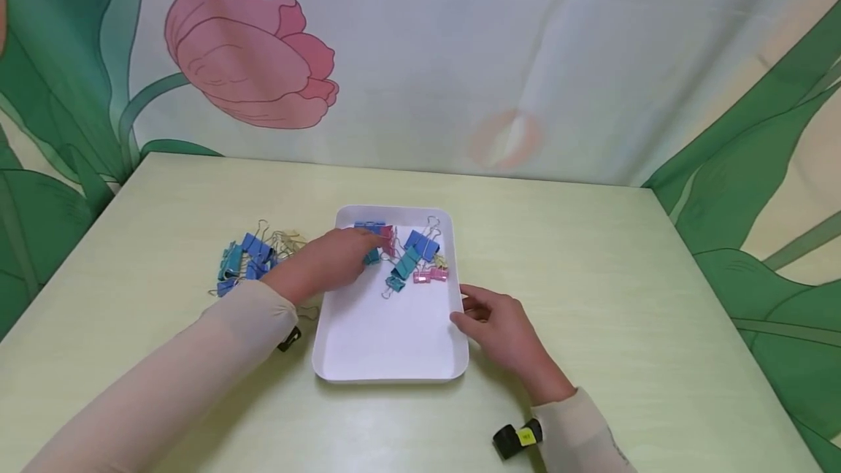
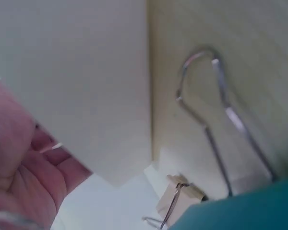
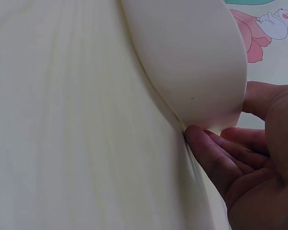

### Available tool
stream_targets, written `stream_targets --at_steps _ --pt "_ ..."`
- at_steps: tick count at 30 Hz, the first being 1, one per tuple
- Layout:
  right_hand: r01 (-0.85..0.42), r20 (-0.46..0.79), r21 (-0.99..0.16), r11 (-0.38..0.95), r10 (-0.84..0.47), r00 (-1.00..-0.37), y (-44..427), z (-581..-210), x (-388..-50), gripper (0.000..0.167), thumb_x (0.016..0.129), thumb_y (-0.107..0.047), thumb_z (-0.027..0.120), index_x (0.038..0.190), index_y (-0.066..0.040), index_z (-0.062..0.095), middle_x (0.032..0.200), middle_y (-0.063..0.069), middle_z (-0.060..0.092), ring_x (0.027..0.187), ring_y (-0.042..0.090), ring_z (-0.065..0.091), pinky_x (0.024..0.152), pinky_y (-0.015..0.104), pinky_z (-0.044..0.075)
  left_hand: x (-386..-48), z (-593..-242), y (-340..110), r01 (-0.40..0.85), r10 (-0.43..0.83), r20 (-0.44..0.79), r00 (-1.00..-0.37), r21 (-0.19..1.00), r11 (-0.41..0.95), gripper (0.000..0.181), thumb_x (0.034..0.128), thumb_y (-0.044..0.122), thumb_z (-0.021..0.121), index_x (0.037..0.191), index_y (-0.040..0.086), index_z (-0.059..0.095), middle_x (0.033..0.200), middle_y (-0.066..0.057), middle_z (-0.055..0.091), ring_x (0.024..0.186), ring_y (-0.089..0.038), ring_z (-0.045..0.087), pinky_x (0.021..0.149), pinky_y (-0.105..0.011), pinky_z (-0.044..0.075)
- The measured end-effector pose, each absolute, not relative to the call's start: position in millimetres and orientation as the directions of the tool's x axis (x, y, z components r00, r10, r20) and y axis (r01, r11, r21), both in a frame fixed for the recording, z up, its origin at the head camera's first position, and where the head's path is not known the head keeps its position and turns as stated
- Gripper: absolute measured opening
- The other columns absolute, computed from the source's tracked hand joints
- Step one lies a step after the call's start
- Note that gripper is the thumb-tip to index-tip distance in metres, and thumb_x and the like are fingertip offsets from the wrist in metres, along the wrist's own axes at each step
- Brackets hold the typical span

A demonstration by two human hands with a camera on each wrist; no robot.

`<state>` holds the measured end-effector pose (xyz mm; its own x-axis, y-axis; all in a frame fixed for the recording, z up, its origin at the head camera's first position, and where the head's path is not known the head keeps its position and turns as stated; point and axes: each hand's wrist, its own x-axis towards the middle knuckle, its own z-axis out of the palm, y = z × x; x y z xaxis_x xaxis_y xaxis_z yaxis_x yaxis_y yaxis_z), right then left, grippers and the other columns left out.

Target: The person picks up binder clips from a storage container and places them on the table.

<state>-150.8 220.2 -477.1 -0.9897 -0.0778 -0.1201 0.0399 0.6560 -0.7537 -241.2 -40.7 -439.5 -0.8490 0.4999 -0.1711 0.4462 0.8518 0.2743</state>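
Observation:
A white rectangular tray (image 1: 388, 345) holds blue, teal, pink and yellowish binder clips toward its far end. My left hand (image 1: 331, 258) reaches over the tray's left side, its fingertips at a red binder clip (image 1: 389, 241), which it appears to pinch; the thumb is hidden. A teal clip (image 1: 371, 256) lies just below those fingers. In the left wrist view the tray's wall (image 2: 96, 86) partly covers the curled fingers (image 2: 50, 175). At the tray's right edge, my right hand (image 1: 502, 331) grips the side, thumb at the rim and fingers (image 3: 213, 155) low against the wall.
Left of the tray lies a pile of blue, teal and gold binder clips (image 1: 231, 261), partly behind my left forearm. A teal clip (image 2: 245, 211) with a silver wire handle shows close to the left wrist camera. A printed curtain (image 1: 420, 57) hangs behind the table (image 1: 624, 298).

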Motion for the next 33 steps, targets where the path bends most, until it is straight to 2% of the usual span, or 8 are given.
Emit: stream_targets --at_steps 10,19,27,33 --pt "0.040 -0.120 -0.761 0.648 -0.080 -0.989 220.4 -475.9 -149.6 0.048 0.087 -0.023 0.072 0.133 -0.016 0.060 0.105 0.001 0.071 0.089 0.014 0.065 0.078 0.028 0.057 -223.0 -420.4 -47.7 0.526 0.561 -0.096 -0.822 0.246 0.814 0.044 0.0930 0.011 0.063 0.137 0.012 0.055 0.140 -0.010 0.055 0.130 -0.032 0.052 0.105 -0.046 0.045" --pt "0.037 -0.121 -0.754 0.656 -0.084 -0.989 220.3 -476.2 -150.7 0.049 0.087 -0.023 0.072 0.134 -0.015 0.059 0.106 0.002 0.071 0.090 0.014 0.065 0.078 0.027 0.057 -200.3 -399.5 -69.2 0.463 0.500 -0.038 -0.865 0.321 0.826 0.045 0.0916 0.012 0.066 0.135 0.008 0.055 0.132 -0.011 0.059 0.118 -0.027 0.060 0.096 -0.042 0.053" --pt "0.043 -0.128 -0.754 0.656 -0.082 -0.988 220.1 -475.4 -150.2 0.051 0.087 -0.024 0.071 0.135 -0.014 0.058 0.108 0.003 0.070 0.092 0.014 0.065 0.079 0.027 0.057 -188.5 -385.2 -92.6 0.463 0.482 0.028 -0.876 0.334 0.821 0.044 0.0913 0.012 0.066 0.134 0.008 0.055 0.129 -0.009 0.061 0.113 -0.025 0.062 0.094 -0.042 0.053" --pt "0.041 -0.127 -0.754 0.655 -0.084 -0.988 218.4 -476.5 -150.0 0.050 0.088 -0.024 0.071 0.135 -0.015 0.058 0.108 0.002 0.070 0.091 0.014 0.065 0.079 0.027 0.057 -180.0 -378.9 -108.6 0.427 0.455 0.018 -0.891 0.374 0.823 0.043 0.0915 0.013 0.066 0.133 0.009 0.055 0.129 -0.010 0.061 0.115 -0.027 0.059 0.097 -0.047 0.051"
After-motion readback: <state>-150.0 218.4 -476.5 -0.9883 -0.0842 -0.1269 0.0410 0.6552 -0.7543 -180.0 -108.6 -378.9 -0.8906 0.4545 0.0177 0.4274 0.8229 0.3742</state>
